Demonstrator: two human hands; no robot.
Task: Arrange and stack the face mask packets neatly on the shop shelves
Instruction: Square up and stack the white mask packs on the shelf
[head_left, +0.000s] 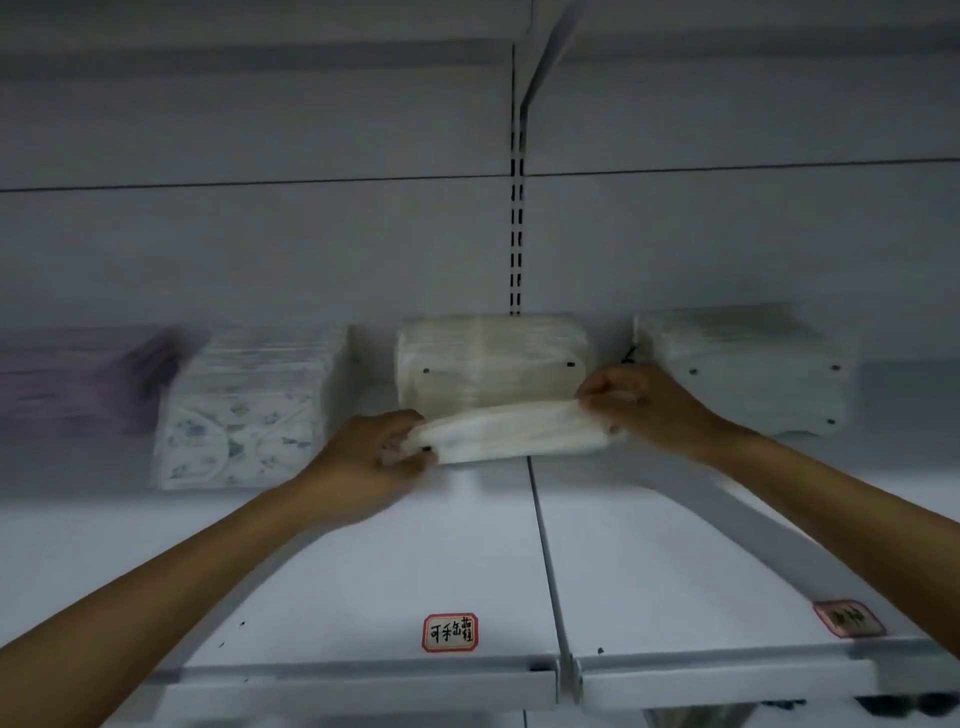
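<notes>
Masks in your white packet (511, 432) look soft and light, so hold both ends. Your left hand (379, 457) and right hand (641, 402) pinch it, just in front of the cream stack (491, 364).

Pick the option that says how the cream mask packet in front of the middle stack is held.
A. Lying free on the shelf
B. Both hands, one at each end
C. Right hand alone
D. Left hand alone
B: the left hand and the right hand each pinch one end of the cream mask packet.
</notes>
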